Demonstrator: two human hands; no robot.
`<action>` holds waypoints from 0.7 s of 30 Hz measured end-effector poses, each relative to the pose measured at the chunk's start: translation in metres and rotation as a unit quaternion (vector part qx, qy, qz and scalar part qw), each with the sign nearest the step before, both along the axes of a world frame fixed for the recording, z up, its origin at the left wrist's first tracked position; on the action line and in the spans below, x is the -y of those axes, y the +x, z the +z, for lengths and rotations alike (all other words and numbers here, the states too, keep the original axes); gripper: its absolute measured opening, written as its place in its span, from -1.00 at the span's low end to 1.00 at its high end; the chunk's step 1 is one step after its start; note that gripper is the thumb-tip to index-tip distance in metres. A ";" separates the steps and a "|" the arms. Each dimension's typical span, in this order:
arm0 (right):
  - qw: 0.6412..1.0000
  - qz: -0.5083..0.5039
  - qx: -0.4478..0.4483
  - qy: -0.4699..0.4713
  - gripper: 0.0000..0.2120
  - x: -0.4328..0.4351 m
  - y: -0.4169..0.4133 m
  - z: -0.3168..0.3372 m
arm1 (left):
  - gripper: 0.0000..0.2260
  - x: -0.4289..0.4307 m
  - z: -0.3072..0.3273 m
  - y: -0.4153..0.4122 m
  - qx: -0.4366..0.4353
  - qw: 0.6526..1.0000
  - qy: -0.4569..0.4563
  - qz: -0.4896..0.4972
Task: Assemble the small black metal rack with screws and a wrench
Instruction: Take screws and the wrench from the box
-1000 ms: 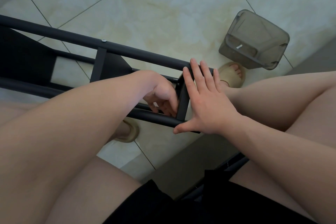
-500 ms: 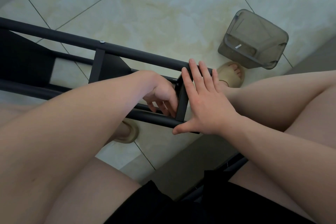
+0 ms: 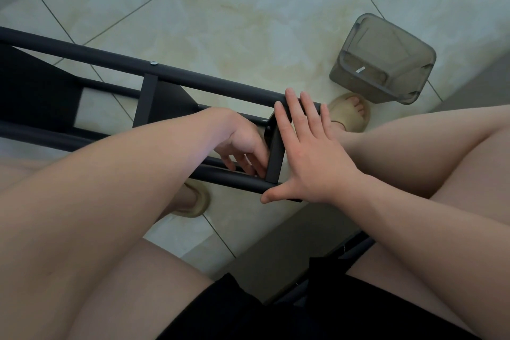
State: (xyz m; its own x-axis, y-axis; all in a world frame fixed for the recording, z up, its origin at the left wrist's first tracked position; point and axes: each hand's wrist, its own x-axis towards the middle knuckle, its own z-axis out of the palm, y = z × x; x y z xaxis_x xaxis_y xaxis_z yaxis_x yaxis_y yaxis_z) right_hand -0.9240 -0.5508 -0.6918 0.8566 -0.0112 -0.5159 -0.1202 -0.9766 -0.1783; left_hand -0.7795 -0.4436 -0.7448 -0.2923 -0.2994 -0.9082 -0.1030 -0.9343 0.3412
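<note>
Hardly anything is shifting since the earlier frames: we are keeping both hands at the near end of the small black metal rack [image 3: 209,83], and only the fingers of our left hand [image 3: 242,143] are sitting a touch differently. We are holding our right hand [image 3: 311,154] flat and wide against the rack's flat end crossbar [image 3: 274,157], fingers straight and thumb stretched out along the end of the lower tube. Our left hand is curling its fingers down just inside that crossbar; we cannot tell whether it is holding anything. We are seeing the rack lying on its side between our knees, over the pale tiled floor [image 3: 248,8], with a small silver screw [image 3: 153,63] showing on its upper tube. A grey translucent plastic container [image 3: 386,61] is standing well apart, beyond our beige sandal [image 3: 350,112].
</note>
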 end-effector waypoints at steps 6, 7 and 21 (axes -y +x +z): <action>1.000 0.000 0.001 -0.001 0.49 0.000 0.000 0.000 | -0.92 0.001 -0.003 -0.001 -0.012 1.000 -0.001 0.015; 1.000 0.000 0.001 -0.001 0.49 0.000 0.000 0.000 | -0.91 0.001 -0.002 0.000 -0.017 1.000 0.001 0.014; 1.000 0.001 0.002 -0.004 0.49 0.000 0.000 -0.001 | -0.90 -0.001 -0.004 -0.002 -0.031 0.999 -0.007 0.040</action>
State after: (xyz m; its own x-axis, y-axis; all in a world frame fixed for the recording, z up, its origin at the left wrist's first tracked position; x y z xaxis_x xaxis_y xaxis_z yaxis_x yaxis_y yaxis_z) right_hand -0.9241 -0.5506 -0.6924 0.8584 -0.0132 -0.5128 -0.1173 -0.9782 -0.1711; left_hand -0.7816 -0.4430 -0.7486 -0.3231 -0.3372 -0.8842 -0.0061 -0.9336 0.3583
